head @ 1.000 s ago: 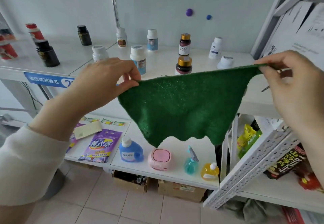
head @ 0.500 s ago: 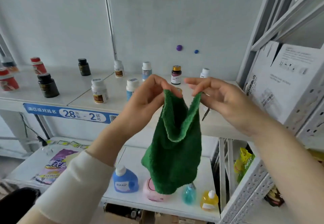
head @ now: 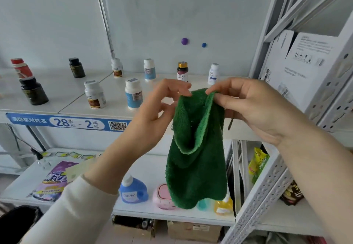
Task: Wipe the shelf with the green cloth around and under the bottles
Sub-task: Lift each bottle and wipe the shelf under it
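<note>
Between left hand [head: 152,114] and right hand [head: 254,110], green cloth [head: 196,167] (doubled over), corners in fingertip pinches.

A pale grey wall [head: 152,14] rises behind the fingers [head: 229,100], with a thin white pole [head: 104,18] running up it to their left. Right of them stands a perforated grey rack [head: 267,182]. Far below them, cardboard boxes [head: 193,230] sit on pale floor tiles [head: 133,241]. The light is soft and even.
</note>
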The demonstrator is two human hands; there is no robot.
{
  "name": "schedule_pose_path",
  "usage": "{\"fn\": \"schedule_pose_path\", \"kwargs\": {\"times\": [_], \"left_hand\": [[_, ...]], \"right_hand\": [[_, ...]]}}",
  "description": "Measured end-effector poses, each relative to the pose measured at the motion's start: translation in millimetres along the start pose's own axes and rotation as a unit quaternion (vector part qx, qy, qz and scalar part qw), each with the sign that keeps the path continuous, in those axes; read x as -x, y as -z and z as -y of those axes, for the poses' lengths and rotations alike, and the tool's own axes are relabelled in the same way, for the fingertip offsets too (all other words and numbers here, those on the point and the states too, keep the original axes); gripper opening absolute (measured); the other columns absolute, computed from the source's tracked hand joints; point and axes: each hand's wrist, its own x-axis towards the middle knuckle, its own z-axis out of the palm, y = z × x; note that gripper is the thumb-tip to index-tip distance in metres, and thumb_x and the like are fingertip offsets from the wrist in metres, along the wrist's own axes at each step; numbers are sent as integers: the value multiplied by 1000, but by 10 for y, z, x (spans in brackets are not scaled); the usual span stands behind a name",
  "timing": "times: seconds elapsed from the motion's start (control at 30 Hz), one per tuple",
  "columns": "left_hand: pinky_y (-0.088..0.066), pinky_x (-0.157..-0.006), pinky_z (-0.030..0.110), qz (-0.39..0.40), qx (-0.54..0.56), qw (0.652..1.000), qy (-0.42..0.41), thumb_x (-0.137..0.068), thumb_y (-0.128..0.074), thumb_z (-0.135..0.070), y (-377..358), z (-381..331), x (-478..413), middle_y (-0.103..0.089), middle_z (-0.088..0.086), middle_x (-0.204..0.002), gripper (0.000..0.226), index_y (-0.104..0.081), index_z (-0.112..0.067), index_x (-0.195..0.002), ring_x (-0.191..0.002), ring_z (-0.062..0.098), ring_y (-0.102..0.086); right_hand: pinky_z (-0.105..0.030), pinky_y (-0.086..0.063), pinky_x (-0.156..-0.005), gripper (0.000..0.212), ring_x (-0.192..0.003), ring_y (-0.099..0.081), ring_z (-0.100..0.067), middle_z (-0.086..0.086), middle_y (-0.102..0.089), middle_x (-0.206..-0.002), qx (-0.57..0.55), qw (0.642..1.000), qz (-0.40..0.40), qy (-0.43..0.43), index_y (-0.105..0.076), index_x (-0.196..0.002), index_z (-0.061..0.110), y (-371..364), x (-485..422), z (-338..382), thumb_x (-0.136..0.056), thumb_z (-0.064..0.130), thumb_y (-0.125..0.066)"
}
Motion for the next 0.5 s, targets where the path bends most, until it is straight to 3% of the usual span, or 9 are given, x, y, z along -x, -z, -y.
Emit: {"fn": "schedule_pose_path", "kwargs": {"times": [0.07, 0.13, 0.2, 0.3, 0.4, 0.5], "left_hand": [[-44, -86, 23, 44, -100, 993, -40, -81, -41, -13, -44, -67, 63, -42, -4, -136, 35, -53, -35, -105, -116, 10, -47], [-46, -87, 31, 105, -168, 978, -71, -77, -46, -16, -92, -118, 101, -30, 0, -146, 39, -52, -32, -113, -124, 13, -43], [-51, -82, 39, 143, -235, 958, -86, -79, -51, -32, -169, -107, 107, -25, -2, -151, 36, -49, -35, -115, -129, 13, -41], [-55, -74, 38, 169, -334, 922, -103, -77, -47, -66, -373, -2, 51, -31, 1, -151, 46, -46, -35, -111, -122, 15, -50], [-53, -70, 36, 197, -404, 882, -143, -73, -43, -71, -618, 86, -106, -47, 5, -140, 51, -47, -28, -100, -108, 24, -59], [-47, -55, 28, 179, -386, 889, -172, -80, -45, -53, -819, 82, -283, -65, -1, -97, 29, -41, -25, -83, -78, 23, -63]], "right_hand": [[-14, -54, -57, 22, -58, -63, 1, 5, -65, -72, 24, 999, -35, 15, -65, -74, 19, 48, 41, 28, -83, 2, -57], [-15, -55, -59, 24, -58, -62, 0, 5, -65, -73, 37, 998, -55, 13, -65, -72, 22, 121, 81, 49, -84, 2, -57], [-15, -54, -58, 26, -58, -61, 1, 5, -64, -73, 46, 996, -71, 0, -65, -72, 23, 227, 130, 61, -85, 2, -56], [-13, -52, -55, 28, -58, -61, 1, 8, -65, -71, 57, 992, -107, -15, -65, -71, 22, 423, 219, 64, -85, 1, -55], [-13, -51, -53, 25, -58, -63, 1, 6, -65, -72, 55, 989, -135, -30, -65, -75, 18, 615, 310, 89, -85, -2, -54], [-13, -52, -54, 23, -60, -62, 1, 5, -66, -73, 76, 982, -164, -47, -65, -78, 18, 826, 399, 86, -86, 0, -54]]}}
